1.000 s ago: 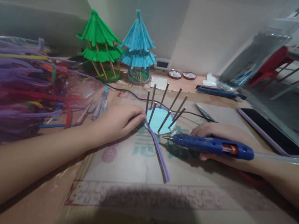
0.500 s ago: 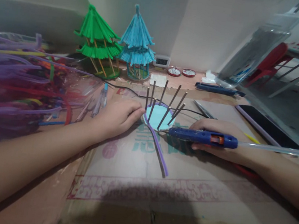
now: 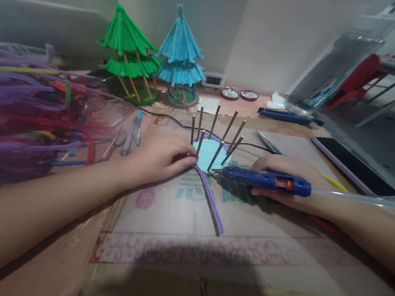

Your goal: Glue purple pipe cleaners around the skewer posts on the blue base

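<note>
A light blue disc point(image 3: 207, 153) lies on the cardboard, with several thin brown sticks point(image 3: 215, 156) standing up around its edge. A purple pipe cleaner point(image 3: 209, 197) runs along part of the rim, and its loose tail points toward me. My left hand point(image 3: 173, 157) pinches the pipe cleaner between thumb and finger at the disc's near left edge. In my right hand point(image 3: 284, 170) is a blue glue gun point(image 3: 265, 180), lying sideways with a clear glue stick out of its back. Its nozzle tip is at the disc's near edge, by a stick's foot.
Behind stand a green model pavilion point(image 3: 128, 62) and a blue one point(image 3: 181, 64). A heap of pipe cleaners point(image 3: 36, 114) fills the left. Scissors point(image 3: 268, 142), a phone point(image 3: 353, 167), a dark blue cutter point(image 3: 289, 117) and a plastic bottle point(image 3: 332, 73) are at the right.
My left hand has shifted slightly right along the disc's near edge, its pinch now closer to the nozzle. The glue gun has moved very slightly left.
</note>
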The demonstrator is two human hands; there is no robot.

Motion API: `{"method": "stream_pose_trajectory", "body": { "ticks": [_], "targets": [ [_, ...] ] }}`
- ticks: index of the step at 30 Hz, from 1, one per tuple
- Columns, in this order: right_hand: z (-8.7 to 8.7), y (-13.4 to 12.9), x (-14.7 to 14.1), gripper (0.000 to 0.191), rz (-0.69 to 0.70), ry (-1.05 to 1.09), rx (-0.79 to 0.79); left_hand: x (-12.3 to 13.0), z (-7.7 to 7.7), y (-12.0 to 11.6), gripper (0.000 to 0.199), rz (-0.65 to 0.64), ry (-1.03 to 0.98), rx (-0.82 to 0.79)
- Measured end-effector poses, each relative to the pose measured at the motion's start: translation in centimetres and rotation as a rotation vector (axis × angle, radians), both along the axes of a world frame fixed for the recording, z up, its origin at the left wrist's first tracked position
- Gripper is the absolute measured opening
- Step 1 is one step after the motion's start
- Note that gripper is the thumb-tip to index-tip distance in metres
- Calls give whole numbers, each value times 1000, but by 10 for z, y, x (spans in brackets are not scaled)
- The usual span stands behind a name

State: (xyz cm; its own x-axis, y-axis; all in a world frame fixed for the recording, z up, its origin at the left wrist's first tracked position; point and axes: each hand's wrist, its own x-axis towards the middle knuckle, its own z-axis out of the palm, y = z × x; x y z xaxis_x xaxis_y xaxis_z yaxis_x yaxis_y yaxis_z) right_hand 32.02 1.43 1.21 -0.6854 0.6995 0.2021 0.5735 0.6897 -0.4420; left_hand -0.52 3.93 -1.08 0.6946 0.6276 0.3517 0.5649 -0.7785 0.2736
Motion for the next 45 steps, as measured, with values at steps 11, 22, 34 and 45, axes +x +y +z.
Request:
{"method": "stream_pose_trajectory", "body": {
  "ticks": [11,22,34,45],
  "targets": [
    [1,-3,2,20,16,66,60,6,6,-10,24,154,-102,-65],
    [2,-6,-2,23,-23,71,82,8,7,-12,23,174,-236,-147],
    [1,-5,-2,23,-9,51,177,8,7,-13,23,173,-244,-169],
    [2,-6,-1,23,-29,29,199,9,8,-13,24,175,-230,-174]
  ]
}}
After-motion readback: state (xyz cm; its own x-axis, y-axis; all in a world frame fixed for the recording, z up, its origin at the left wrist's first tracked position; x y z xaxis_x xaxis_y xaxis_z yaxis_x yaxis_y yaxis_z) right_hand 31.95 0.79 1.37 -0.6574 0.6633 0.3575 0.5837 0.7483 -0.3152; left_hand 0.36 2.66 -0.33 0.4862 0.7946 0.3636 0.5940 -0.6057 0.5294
